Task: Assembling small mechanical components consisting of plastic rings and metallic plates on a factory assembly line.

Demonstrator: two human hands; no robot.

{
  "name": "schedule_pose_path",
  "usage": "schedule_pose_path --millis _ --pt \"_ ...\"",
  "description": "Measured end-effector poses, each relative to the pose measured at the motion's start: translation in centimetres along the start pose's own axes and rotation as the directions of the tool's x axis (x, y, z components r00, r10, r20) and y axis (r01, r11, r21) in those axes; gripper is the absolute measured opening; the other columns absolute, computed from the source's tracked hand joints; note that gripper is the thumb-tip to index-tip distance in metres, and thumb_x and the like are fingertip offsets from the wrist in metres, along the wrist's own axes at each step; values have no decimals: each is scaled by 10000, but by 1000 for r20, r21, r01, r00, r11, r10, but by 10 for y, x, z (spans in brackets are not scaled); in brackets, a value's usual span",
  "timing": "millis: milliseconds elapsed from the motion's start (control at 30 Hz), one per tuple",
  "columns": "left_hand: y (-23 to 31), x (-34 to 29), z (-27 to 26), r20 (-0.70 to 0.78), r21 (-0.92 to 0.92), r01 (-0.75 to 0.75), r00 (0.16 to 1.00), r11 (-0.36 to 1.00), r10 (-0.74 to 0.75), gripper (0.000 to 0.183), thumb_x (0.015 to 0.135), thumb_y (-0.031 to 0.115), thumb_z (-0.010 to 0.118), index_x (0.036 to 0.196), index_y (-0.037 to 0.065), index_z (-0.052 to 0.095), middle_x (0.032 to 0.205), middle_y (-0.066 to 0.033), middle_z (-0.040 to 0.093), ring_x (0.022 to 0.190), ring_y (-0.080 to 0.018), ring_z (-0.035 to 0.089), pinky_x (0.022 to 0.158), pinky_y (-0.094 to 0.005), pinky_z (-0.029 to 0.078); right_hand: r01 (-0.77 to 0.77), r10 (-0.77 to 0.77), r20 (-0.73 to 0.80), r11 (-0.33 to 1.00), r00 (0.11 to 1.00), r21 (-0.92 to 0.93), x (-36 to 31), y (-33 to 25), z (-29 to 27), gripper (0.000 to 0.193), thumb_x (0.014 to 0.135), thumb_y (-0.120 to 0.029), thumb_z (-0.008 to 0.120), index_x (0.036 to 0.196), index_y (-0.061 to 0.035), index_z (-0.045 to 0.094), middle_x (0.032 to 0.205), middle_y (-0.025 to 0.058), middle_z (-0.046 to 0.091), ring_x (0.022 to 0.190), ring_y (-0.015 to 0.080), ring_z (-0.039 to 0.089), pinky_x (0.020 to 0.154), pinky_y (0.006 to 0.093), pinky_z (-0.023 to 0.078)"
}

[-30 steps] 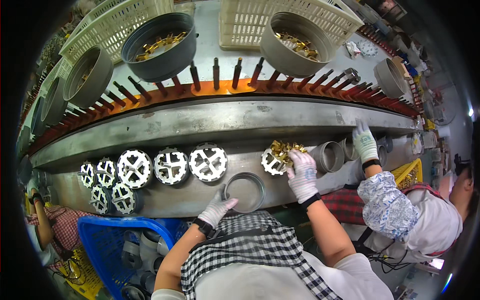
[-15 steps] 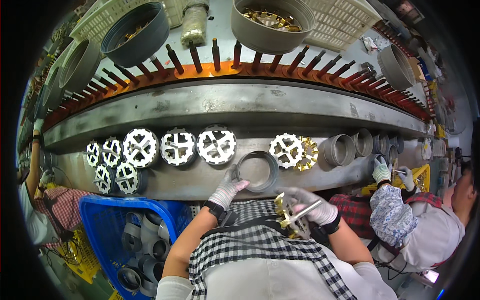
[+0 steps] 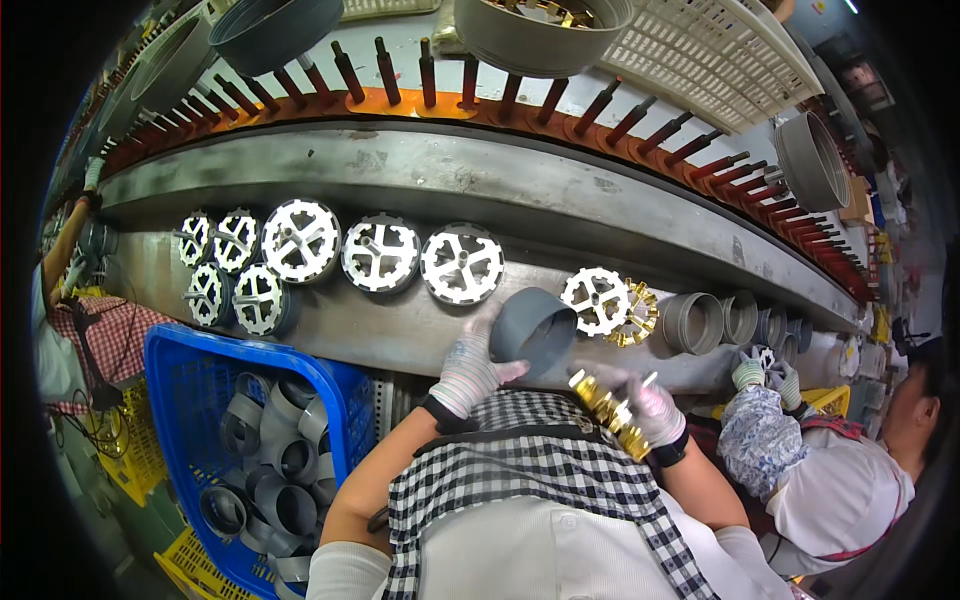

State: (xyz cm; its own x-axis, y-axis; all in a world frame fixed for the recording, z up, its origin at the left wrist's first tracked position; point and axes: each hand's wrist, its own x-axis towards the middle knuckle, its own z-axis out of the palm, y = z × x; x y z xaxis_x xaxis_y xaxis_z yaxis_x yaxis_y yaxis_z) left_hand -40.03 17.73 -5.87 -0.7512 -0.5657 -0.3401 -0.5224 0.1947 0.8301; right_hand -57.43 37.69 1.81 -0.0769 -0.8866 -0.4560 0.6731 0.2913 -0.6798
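My left hand [image 3: 468, 368], in a knit glove, grips a grey plastic ring [image 3: 533, 331] tilted just above the grey metal ledge [image 3: 400, 330]. My right hand [image 3: 645, 402], also gloved, holds a gold-coloured toothed metal ring [image 3: 610, 411] close to my chest, just right of the grey ring. On the ledge beyond my hands stands a white spoked wheel [image 3: 594, 300] with another gold toothed ring [image 3: 636, 313] against its right side.
Several white spoked wheels [image 3: 381, 253] line the ledge to the left. Grey rings [image 3: 693, 322] lie on their sides to the right. A blue crate [image 3: 250, 440] of grey rings sits lower left. Red-brown pegs [image 3: 428, 75] and grey tubs [image 3: 540, 35] stand behind. A person's gloved hands [image 3: 760, 372] work at right.
My left hand has lifted the grey ring off the ledge and tilted it. My right hand carried the gold toothed ring from the ledge down toward my chest. The view shifted.
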Motion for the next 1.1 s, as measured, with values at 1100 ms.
schedule_pose_path --millis 1100 --pt "-79 -47 -24 576 -648 604 787 464 -220 848 888 591 521 1460 48 209 1309 -181 465 1078 -251 553 884 -391 515 270 -543 264 -71 797 -960 127 83 22 324 747 -147 632 1067 -111 658 1206 174 569 1147 384 508 978 465 407"
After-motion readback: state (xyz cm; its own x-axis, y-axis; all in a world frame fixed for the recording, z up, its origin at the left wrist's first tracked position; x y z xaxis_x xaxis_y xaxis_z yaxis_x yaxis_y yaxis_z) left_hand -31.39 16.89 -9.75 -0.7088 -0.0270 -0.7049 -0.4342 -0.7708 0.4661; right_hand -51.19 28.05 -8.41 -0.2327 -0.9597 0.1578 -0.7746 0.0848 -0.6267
